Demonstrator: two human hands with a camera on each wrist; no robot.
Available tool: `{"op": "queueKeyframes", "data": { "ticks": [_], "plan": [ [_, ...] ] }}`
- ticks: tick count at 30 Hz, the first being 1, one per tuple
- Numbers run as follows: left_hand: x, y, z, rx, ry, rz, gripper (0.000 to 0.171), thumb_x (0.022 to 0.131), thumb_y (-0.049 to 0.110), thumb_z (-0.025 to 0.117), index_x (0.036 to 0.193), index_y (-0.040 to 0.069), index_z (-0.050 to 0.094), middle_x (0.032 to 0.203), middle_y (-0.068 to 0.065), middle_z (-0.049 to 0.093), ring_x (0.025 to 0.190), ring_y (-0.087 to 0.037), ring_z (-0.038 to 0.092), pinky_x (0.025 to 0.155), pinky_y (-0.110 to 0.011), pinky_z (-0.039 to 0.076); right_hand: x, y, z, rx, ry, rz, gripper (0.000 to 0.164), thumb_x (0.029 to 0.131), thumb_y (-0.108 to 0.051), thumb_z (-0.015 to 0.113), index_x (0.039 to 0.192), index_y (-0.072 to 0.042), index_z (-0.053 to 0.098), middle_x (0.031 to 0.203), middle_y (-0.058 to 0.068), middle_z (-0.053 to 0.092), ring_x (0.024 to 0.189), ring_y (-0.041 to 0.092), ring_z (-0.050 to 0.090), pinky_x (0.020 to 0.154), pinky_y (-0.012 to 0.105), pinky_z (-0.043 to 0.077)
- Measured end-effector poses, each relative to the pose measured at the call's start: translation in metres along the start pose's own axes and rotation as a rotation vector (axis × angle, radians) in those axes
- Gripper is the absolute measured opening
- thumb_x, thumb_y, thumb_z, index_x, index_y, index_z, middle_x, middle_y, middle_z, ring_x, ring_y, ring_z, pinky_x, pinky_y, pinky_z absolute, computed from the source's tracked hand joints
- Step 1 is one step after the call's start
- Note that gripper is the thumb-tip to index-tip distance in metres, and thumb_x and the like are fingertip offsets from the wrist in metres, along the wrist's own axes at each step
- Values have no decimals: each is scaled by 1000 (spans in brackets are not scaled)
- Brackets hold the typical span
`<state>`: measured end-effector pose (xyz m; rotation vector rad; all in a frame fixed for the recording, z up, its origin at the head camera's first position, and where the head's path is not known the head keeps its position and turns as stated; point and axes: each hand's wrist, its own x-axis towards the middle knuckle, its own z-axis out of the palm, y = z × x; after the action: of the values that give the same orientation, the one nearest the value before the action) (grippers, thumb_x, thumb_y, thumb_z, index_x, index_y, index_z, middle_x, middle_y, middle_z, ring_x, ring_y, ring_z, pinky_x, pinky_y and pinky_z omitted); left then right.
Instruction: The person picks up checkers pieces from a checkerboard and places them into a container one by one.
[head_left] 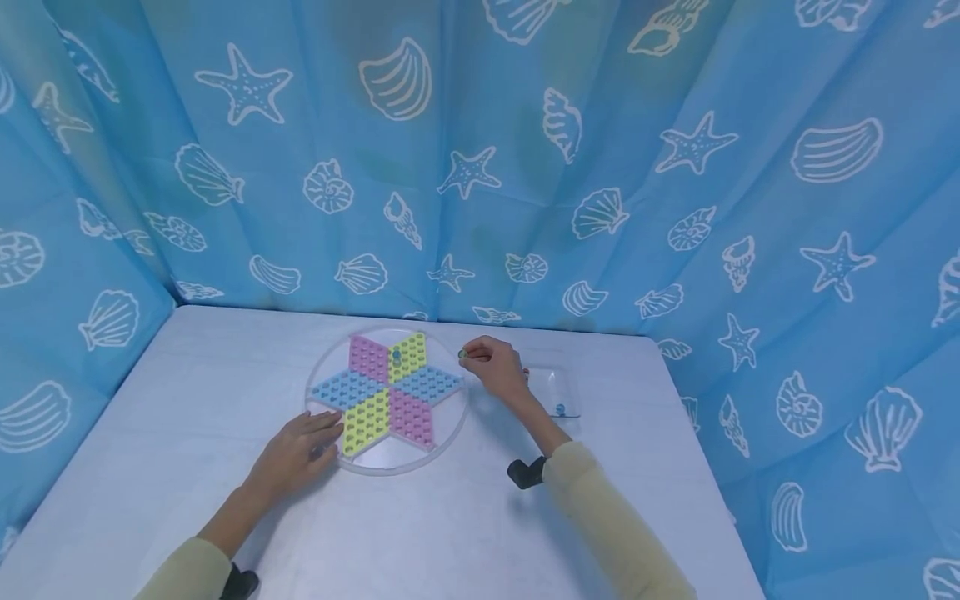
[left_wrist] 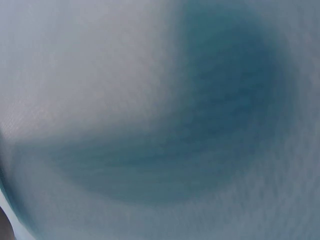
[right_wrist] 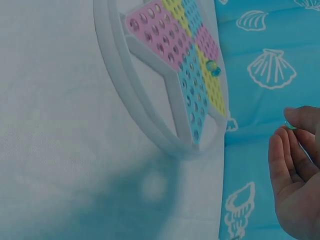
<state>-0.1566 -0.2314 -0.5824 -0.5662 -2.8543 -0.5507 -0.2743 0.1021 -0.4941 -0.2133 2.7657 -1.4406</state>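
A round Chinese checkers board (head_left: 386,469) with a pink, yellow and blue star lies on the white table. My right hand (head_left: 492,367) pinches a greenish marble (right_wrist: 290,125) between thumb and fingertips, just beyond the board's right side. Marbles (right_wrist: 213,68) in blue and yellow-green sit in holes of the far yellow point. At the board's near left edge rests my left hand (head_left: 295,450), palm down, fingers extended onto the rim by the near yellow point. The left wrist view shows only pale cloth and a blurred shadow.
To the right of the board, partly behind my right hand, stands a clear tray (head_left: 576,392). It has a blue marble (head_left: 560,410) near its front and a reddish one by its left side. A blue shell-print curtain (head_left: 480,225) hangs around the white table (head_left: 450,542).
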Motion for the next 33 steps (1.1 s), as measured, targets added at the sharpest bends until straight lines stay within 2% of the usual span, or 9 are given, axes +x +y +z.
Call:
{"op": "queueKeyframes", "data": {
  "ticks": [2,5,8,16,22,27,33],
  "plan": [
    [0,-1,2,2,-4,-4,36,92,23,67,123,4,69,137,-12,60,128,-32,54,116,-50,32,-2,4,-6,4,6,1,15,92,-16,73,106,-11,71,96,1,71,90,17,67,91,42,54],
    [0,-2,3,-1,-7,-9,36,92,23,67,123,4,69,137,-12,60,128,-33,54,116,-50,32,-4,11,-14,20,12,-1,15,92,-15,73,106,-11,71,96,1,70,89,17,66,80,32,60],
    [1,-1,3,-2,-7,-10,37,92,22,67,123,4,69,137,-12,60,128,-33,54,116,-50,32,-7,17,-22,10,23,-1,15,92,-16,73,106,-11,71,96,1,69,88,16,66,77,29,59],
    [2,-1,4,-2,4,-5,37,92,23,67,123,4,69,137,-12,60,128,-33,54,116,-49,32,-11,31,-45,17,35,3,15,91,-13,73,106,-8,72,96,3,71,89,18,68,78,33,59],
    [3,-2,4,-3,15,12,36,91,22,67,122,4,69,136,-12,61,127,-32,55,116,-49,31,-17,41,-59,29,58,36,15,91,-14,73,106,-9,71,97,4,71,89,20,68,76,33,58],
    [4,-1,2,-4,3,16,36,91,22,68,122,4,69,136,-12,61,126,-32,56,116,-50,32,-21,54,-65,18,81,51,18,91,-13,73,107,-7,70,98,6,71,91,22,68,79,36,58],
    [2,-1,1,-23,-4,11,35,91,21,67,121,4,70,136,-12,61,126,-33,56,116,-51,31,-22,70,-71,-45,93,87,18,91,-13,71,109,-8,70,101,6,70,95,23,67,84,39,57]
  ]
}}
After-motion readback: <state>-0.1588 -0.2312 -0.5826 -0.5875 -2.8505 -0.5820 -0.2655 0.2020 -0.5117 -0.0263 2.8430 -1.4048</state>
